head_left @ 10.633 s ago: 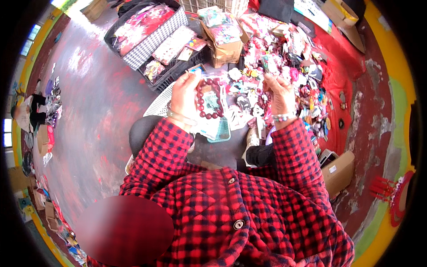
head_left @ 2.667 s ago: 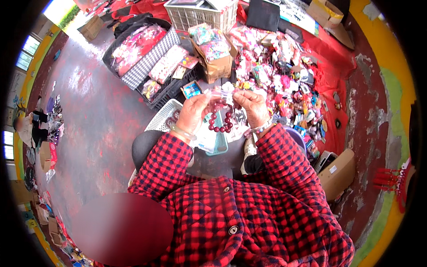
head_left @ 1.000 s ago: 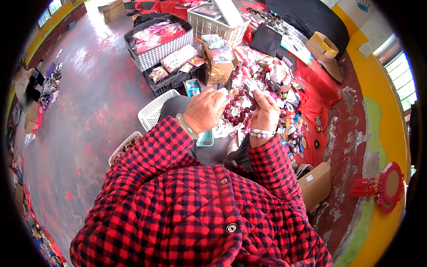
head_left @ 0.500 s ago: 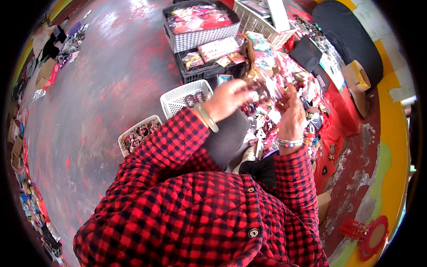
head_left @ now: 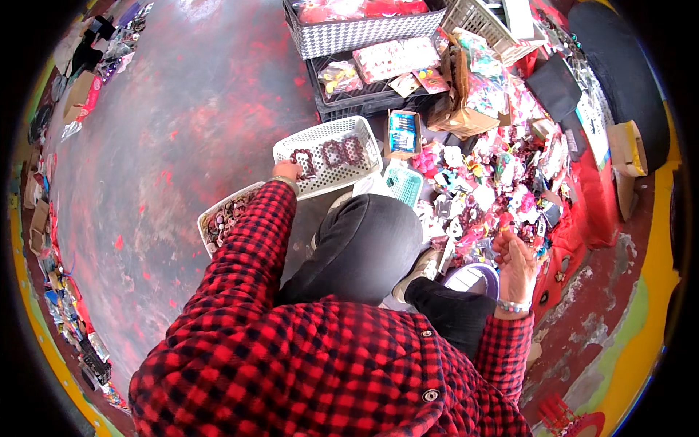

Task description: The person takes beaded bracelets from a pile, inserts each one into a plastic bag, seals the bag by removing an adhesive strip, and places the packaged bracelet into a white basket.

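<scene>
My left hand (head_left: 287, 170) reaches into the left corner of a white perforated basket (head_left: 328, 182). Its fingers are closed on a dark red beaded loop (head_left: 305, 163), which lies against the basket's floor. More dark red beaded loops (head_left: 342, 151) lie beside it in the basket. My right hand (head_left: 515, 264) hovers at the near right side of a heap of colourful small accessories (head_left: 484, 193). Its fingers are loosely bent and a little apart, and I see nothing in them.
A second white basket (head_left: 218, 237) of small brownish items stands by my left forearm. Near my knee are a mint-green basket (head_left: 403, 183), a carton of blue packets (head_left: 403, 135) and a purple-rimmed tub (head_left: 477, 277). Stacked crates (head_left: 364, 109) stand farther off.
Both hands have parted from over the heap. My left hand has moved left to the white basket with a dark red beaded loop; my right hand has drawn back nearer to me.
</scene>
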Demonstrator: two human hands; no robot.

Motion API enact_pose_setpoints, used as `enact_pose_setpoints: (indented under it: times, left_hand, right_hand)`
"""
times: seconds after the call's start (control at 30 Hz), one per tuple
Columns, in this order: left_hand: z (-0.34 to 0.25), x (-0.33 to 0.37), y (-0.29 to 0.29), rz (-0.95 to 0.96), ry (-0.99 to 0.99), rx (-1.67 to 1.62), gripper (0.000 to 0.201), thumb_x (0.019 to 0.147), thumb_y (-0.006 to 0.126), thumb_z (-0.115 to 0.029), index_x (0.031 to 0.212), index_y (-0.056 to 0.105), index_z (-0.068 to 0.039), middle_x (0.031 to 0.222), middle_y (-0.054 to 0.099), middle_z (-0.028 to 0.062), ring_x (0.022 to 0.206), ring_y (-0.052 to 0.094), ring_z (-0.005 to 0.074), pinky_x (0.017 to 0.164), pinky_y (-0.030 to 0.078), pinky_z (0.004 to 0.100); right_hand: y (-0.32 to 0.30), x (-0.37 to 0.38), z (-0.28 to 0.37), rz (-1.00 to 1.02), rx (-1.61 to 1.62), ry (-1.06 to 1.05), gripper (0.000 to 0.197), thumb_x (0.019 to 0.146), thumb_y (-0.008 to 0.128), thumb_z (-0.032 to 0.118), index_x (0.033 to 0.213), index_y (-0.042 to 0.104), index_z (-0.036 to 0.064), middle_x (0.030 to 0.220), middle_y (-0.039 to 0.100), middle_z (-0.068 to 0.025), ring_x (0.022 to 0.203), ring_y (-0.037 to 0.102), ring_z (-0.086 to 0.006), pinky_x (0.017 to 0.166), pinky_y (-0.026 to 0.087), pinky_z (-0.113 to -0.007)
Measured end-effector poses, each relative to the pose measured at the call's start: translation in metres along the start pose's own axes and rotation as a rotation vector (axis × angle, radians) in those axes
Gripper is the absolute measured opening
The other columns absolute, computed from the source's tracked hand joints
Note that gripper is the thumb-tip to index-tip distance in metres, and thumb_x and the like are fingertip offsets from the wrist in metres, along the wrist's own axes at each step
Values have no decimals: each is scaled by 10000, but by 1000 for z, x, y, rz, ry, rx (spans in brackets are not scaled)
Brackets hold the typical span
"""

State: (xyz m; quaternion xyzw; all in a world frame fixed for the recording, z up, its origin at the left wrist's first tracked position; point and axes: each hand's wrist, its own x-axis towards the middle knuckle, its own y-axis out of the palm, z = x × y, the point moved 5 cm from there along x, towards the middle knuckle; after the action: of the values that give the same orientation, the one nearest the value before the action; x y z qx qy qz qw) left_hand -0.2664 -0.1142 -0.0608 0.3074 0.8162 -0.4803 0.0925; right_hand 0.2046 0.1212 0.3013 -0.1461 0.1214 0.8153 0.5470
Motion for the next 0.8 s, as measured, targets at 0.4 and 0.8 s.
enact_pose_setpoints:
  times: [0.4,0.8]
  left_hand:
    - [-21,29,55,276,184,550,335,779,471,-282,959,620,-43,1011,605,153,949,570,305,817,444,397]
    - [64,81,112,65,40,387,349,801,416,-161,1081,581,-35,1068,585,175,1019,544,289,908,401,358]
  right_hand:
    - [-9,10,-19,-15,-17,143,229,870,522,144,1010,599,-20,894,639,-98,741,593,-154,651,409,-241]
    - [-12,13,-21,12,-79,181,255,883,521,181,1009,591,-29,884,634,-99,741,591,-147,642,417,-237]
